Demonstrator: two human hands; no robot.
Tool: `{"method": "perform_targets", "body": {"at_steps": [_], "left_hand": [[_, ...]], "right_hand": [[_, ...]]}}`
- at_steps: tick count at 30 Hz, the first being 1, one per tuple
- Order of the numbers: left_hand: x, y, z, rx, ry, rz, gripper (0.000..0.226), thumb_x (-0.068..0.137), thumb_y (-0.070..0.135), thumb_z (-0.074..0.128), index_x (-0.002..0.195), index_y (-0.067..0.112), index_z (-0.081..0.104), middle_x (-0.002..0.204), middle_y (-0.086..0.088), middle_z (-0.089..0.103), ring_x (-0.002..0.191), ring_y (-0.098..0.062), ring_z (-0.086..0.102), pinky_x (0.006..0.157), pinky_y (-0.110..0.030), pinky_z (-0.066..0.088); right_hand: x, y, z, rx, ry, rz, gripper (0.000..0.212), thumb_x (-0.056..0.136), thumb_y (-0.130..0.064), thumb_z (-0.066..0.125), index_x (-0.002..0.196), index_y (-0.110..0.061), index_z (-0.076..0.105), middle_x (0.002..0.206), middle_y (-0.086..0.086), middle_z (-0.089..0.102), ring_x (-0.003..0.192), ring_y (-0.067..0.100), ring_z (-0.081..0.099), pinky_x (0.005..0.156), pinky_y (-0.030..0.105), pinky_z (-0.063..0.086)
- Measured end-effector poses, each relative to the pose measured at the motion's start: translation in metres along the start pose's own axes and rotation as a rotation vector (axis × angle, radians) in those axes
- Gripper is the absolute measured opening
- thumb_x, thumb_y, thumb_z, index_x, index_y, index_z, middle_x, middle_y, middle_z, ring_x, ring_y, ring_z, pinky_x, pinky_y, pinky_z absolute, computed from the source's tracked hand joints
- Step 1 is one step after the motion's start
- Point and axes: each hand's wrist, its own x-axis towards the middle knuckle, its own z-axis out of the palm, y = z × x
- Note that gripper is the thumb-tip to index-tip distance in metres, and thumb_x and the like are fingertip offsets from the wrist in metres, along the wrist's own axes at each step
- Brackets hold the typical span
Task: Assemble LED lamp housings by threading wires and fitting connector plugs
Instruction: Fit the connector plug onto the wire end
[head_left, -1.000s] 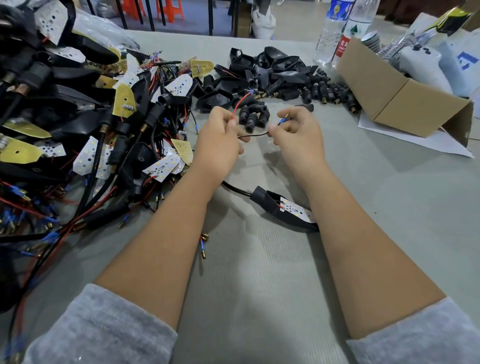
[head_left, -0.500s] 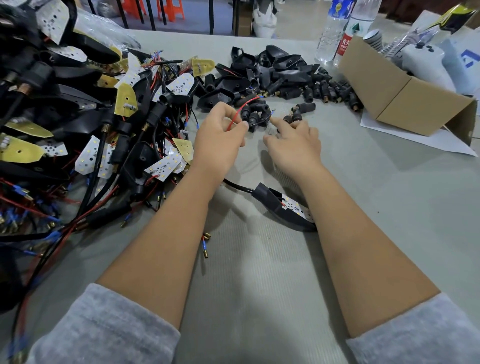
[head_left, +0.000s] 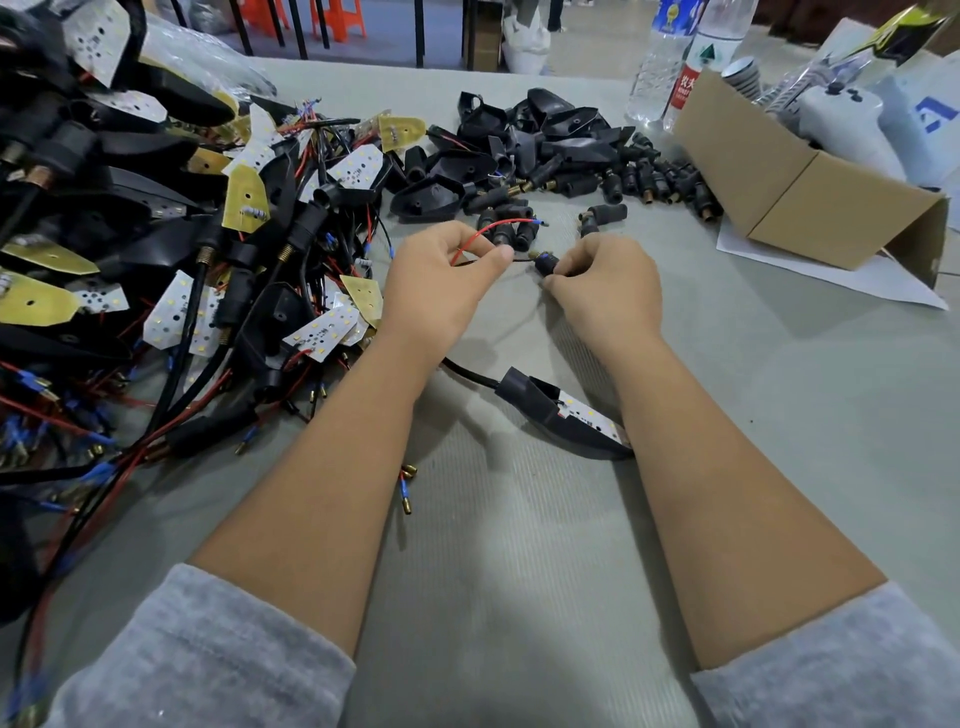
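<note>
Left hand (head_left: 441, 280) pinches red wire (head_left: 485, 231) between thumb and fingers above grey table (head_left: 519, 545); right hand (head_left: 608, 286) grips black connector plug (head_left: 546, 261) just beside it. Lamp housing (head_left: 561, 415) lies between the forearms, cable attached

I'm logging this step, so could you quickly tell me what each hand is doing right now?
Left hand: pinches the red wire.
Right hand: grips a black connector plug.

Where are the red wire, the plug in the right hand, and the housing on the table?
red wire (head_left: 485, 228), head view, top of loop
connector plug (head_left: 546, 261), head view, black body
lamp housing (head_left: 540, 410), head view, black shell
</note>
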Motion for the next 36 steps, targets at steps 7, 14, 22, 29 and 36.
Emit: {"method": "perform_targets", "body": {"at_steps": [7, 14, 22, 29, 36], "left_hand": [[0.004, -0.004, 0.000, 0.112, -0.012, -0.023, 0.024, 0.094, 0.032, 0.061, 0.072, 0.029, 0.052, 0.065, 0.012, 0.051, 0.049, 0.005, 0.042, 0.049, -0.010, 0.033], [0.005, -0.004, 0.000, 0.153, -0.023, -0.041, 0.030, 0.100, 0.034, 0.049, 0.074, 0.020, 0.050, 0.066, 0.010, 0.048, 0.046, 0.005, 0.041, 0.047, -0.010, 0.033], [0.003, 0.000, -0.001, 0.054, -0.024, -0.073, 0.027, 0.101, 0.033, 0.048, 0.084, 0.014, 0.056, 0.067, 0.010, 0.051, 0.054, -0.003, 0.042, 0.047, -0.010, 0.033], [0.005, -0.001, -0.003, -0.001, -0.015, -0.080, 0.026, 0.101, 0.034, 0.048, 0.088, 0.013, 0.056, 0.071, 0.002, 0.043, 0.060, -0.010, 0.034, 0.059, -0.028, 0.032], [0.005, 0.000, -0.002, -0.017, -0.004, -0.076, 0.025, 0.100, 0.034, 0.050, 0.087, 0.015, 0.058, 0.068, 0.006, 0.044, 0.057, -0.008, 0.035, 0.054, -0.022, 0.032]], "right_hand": [[-0.007, -0.011, -0.001, 0.466, 0.047, 0.119, 0.016, 0.081, -0.018, 0.065, 0.073, -0.017, 0.051, 0.079, 0.005, 0.069, 0.066, 0.015, 0.055, 0.063, 0.031, 0.044], [-0.004, -0.008, -0.008, 1.130, 0.024, 0.283, 0.015, 0.091, -0.003, 0.064, 0.090, -0.008, 0.050, 0.072, 0.008, 0.066, 0.061, 0.011, 0.063, 0.062, 0.021, 0.052], [0.002, -0.008, -0.007, 1.489, -0.186, 0.460, 0.012, 0.102, -0.009, 0.045, 0.094, -0.010, 0.053, 0.082, 0.008, 0.062, 0.068, 0.013, 0.057, 0.065, 0.021, 0.053], [-0.001, -0.007, -0.013, 1.554, -0.224, 0.490, 0.018, 0.102, -0.011, 0.045, 0.090, -0.005, 0.057, 0.085, 0.006, 0.066, 0.077, 0.014, 0.062, 0.076, 0.023, 0.054], [-0.003, -0.009, -0.012, 1.554, -0.249, 0.459, 0.013, 0.101, -0.007, 0.047, 0.098, 0.001, 0.057, 0.082, 0.010, 0.068, 0.076, 0.019, 0.067, 0.073, 0.025, 0.058]]}}
